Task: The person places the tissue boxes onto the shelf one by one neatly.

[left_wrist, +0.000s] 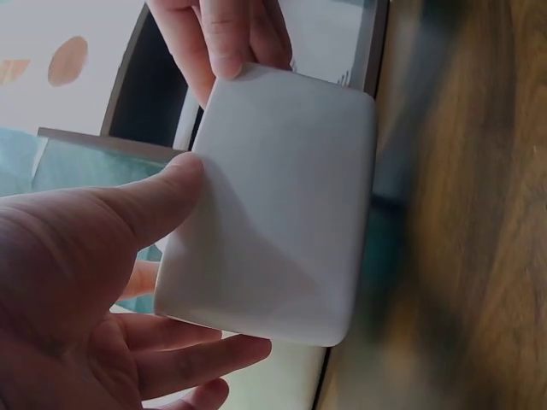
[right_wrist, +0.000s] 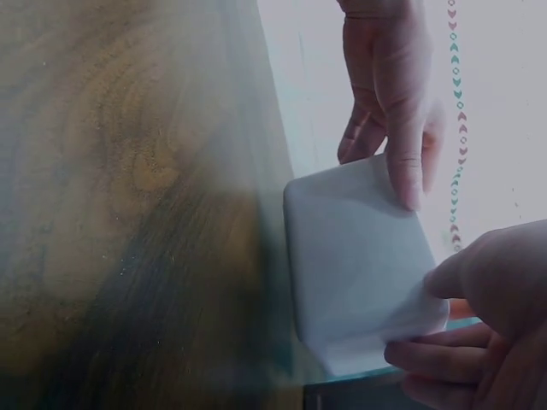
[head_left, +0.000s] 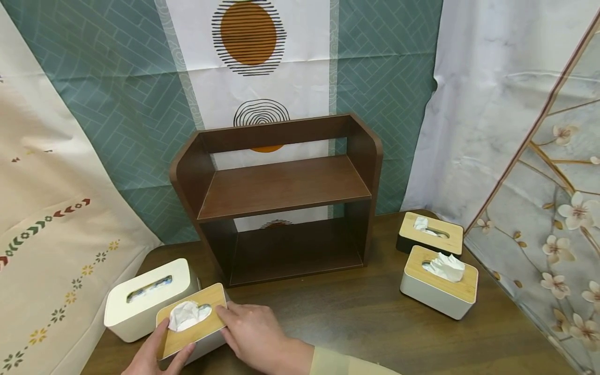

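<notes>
A white tissue box with a bamboo lid point(head_left: 211, 300) is between my two hands at the front left of the table, a white tissue poking from its slot. My left hand point(head_left: 152, 357) grips its near left end, thumb and fingers spread over the corner. On the opposite end, my right hand point(head_left: 255, 333) holds the box by its right edge. Both wrist views show the box's plain white side point(left_wrist: 273, 213) with fingers at its two ends. Just behind it on the left stands an all-white tissue box point(head_left: 112, 310) with an oval slot.
A dark brown two-tier shelf point(head_left: 286, 190) stands at the back middle. On the right of the wooden table point(head_left: 328, 333) are a white tissue box with a bamboo lid point(head_left: 431, 294) and a black one with a bamboo lid point(head_left: 438, 237) behind it. Patterned cloths hang around.
</notes>
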Demonstrator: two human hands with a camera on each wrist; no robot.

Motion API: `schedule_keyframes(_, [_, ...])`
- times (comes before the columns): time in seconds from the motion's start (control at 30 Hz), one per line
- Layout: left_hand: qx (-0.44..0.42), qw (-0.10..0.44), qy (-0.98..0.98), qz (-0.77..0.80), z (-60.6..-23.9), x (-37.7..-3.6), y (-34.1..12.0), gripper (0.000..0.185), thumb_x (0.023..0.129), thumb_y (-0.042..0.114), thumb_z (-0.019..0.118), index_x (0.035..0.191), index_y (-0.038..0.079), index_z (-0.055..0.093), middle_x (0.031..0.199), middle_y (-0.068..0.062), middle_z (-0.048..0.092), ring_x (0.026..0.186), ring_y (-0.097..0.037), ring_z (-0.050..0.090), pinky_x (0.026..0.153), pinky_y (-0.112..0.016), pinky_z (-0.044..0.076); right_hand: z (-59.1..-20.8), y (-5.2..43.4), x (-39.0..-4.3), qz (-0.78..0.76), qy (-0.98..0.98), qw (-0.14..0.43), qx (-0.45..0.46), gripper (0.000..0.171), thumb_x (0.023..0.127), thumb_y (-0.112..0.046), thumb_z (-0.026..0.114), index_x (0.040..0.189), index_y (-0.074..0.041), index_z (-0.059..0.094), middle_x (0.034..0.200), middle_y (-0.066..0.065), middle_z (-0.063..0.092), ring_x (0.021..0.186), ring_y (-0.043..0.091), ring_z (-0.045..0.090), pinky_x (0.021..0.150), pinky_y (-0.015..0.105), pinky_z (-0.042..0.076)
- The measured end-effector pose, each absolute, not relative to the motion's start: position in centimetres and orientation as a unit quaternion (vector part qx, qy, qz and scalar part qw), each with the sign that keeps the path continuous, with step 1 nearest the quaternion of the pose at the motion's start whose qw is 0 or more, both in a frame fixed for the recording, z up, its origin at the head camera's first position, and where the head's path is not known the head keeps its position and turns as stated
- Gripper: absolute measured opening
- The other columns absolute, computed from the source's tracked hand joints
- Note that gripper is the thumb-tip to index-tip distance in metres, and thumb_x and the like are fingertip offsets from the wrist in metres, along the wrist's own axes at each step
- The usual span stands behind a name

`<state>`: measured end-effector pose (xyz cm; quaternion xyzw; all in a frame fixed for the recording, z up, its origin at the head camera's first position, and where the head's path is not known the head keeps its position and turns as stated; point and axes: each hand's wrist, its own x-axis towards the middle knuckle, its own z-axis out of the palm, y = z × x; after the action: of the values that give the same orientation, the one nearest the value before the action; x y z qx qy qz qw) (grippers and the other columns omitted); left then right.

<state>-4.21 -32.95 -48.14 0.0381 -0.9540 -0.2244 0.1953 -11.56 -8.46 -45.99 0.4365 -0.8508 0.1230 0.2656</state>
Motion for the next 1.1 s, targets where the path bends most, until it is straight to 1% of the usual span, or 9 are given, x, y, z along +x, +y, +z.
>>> schedule_keyframes(0.17, [0.005, 0.315, -0.926, -0.209, -48.9, -4.4, -32.0, 0.083, 0.069, 0.020, 0.106, 0.136, -0.010, 0.066, 0.114, -0.032, 0.076, 0.091, -0.039, 0.075, 0.069, -0.011, 0.046, -46.0, -7.9, -11.6, 0.139, -0.854, 0.260, 0.428, 0.036, 0.103, -0.031, 0.080, 0.136, -0.017, 0.074, 0.126, -0.007, 0.077, 0.100, 0.001, 0.074, 0.076, 0.018, 0.058])
schedule_keyframes(0.23, [0.002, 0.343, -0.916, -0.205, -49.2, -4.6, -31.5, 0.083, 0.064, 0.018, 0.107, 0.134, -0.008, 0.069, 0.111, -0.030, 0.078, 0.088, -0.038, 0.076, 0.067, -0.007, 0.042, -45.9, -7.5, -11.6, 0.144, -0.859, 0.252, 0.422, 0.037, 0.103, -0.032, 0.079, 0.137, -0.017, 0.075, 0.130, -0.004, 0.077, 0.104, 0.003, 0.075, 0.077, 0.020, 0.060])
schedule_keyframes(0.27, [0.006, 0.342, -0.917, -0.203, -49.1, -4.6, -31.3, 0.084, 0.065, 0.019, 0.107, 0.134, -0.008, 0.069, 0.111, -0.030, 0.078, 0.089, -0.039, 0.076, 0.066, -0.011, 0.045, -45.9, -7.3, -11.5, 0.146, -0.861, 0.246, 0.419, 0.038, 0.104, -0.032, 0.079, 0.138, -0.017, 0.074, 0.132, -0.003, 0.077, 0.107, 0.004, 0.075, 0.078, 0.022, 0.060])
schedule_keyframes(0.4, [0.038, 0.267, -0.941, -0.202, -48.0, -4.5, -30.5, 0.087, 0.077, 0.034, 0.103, 0.142, -0.008, 0.064, 0.121, -0.034, 0.074, 0.098, -0.044, 0.077, 0.069, -0.039, 0.060, -45.5, -6.4, -11.5, 0.157, -0.871, 0.225, 0.408, 0.040, 0.105, -0.032, 0.078, 0.142, -0.017, 0.074, 0.136, 0.001, 0.076, 0.114, 0.008, 0.075, 0.082, 0.027, 0.063])
schedule_keyframes(0.47, [0.055, 0.203, -0.956, -0.204, -47.1, -4.6, -30.2, 0.091, 0.085, 0.044, 0.097, 0.149, -0.007, 0.058, 0.130, -0.036, 0.070, 0.105, -0.048, 0.075, 0.076, -0.057, 0.061, -45.3, -6.0, -11.6, 0.163, -0.874, 0.217, 0.404, 0.041, 0.105, -0.032, 0.078, 0.143, -0.016, 0.074, 0.138, 0.003, 0.076, 0.116, 0.009, 0.075, 0.084, 0.029, 0.063])
schedule_keyframes(0.53, [0.069, 0.147, -0.964, -0.209, -46.3, -4.8, -29.9, 0.095, 0.090, 0.052, 0.091, 0.156, -0.004, 0.052, 0.139, -0.037, 0.065, 0.113, -0.051, 0.072, 0.084, -0.064, 0.060, -45.3, -5.6, -11.6, 0.169, -0.875, 0.215, 0.400, 0.041, 0.105, -0.032, 0.078, 0.143, -0.016, 0.074, 0.138, 0.003, 0.076, 0.117, 0.010, 0.075, 0.085, 0.030, 0.064])
schedule_keyframes(0.7, [0.085, 0.083, -0.970, -0.210, -45.3, -5.4, -29.3, 0.097, 0.092, 0.056, 0.088, 0.160, -0.001, 0.048, 0.149, -0.036, 0.059, 0.119, -0.053, 0.069, 0.091, -0.066, 0.058, -45.3, -4.7, -12.0, 0.176, -0.876, 0.222, 0.391, 0.041, 0.104, -0.032, 0.080, 0.142, -0.015, 0.075, 0.137, 0.003, 0.077, 0.115, 0.010, 0.076, 0.084, 0.030, 0.064])
schedule_keyframes(0.9, [0.088, 0.079, -0.972, -0.205, -45.1, -6.1, -28.0, 0.093, 0.093, 0.049, 0.090, 0.160, 0.000, 0.050, 0.152, -0.035, 0.058, 0.122, -0.056, 0.068, 0.090, -0.066, 0.059, -45.3, -3.8, -12.4, 0.185, -0.886, 0.203, 0.374, 0.042, 0.105, -0.033, 0.079, 0.143, -0.016, 0.074, 0.137, 0.002, 0.076, 0.116, 0.012, 0.076, 0.083, 0.033, 0.064])
schedule_keyframes(1.1, [0.085, 0.062, -0.971, -0.213, -44.7, -6.9, -26.8, 0.094, 0.093, 0.052, 0.088, 0.162, 0.002, 0.049, 0.155, -0.032, 0.057, 0.124, -0.057, 0.066, 0.092, -0.068, 0.058, -45.3, -2.6, -12.8, 0.198, -0.893, 0.187, 0.357, 0.042, 0.105, -0.032, 0.079, 0.144, -0.016, 0.074, 0.138, 0.002, 0.076, 0.116, 0.013, 0.077, 0.080, 0.035, 0.064])
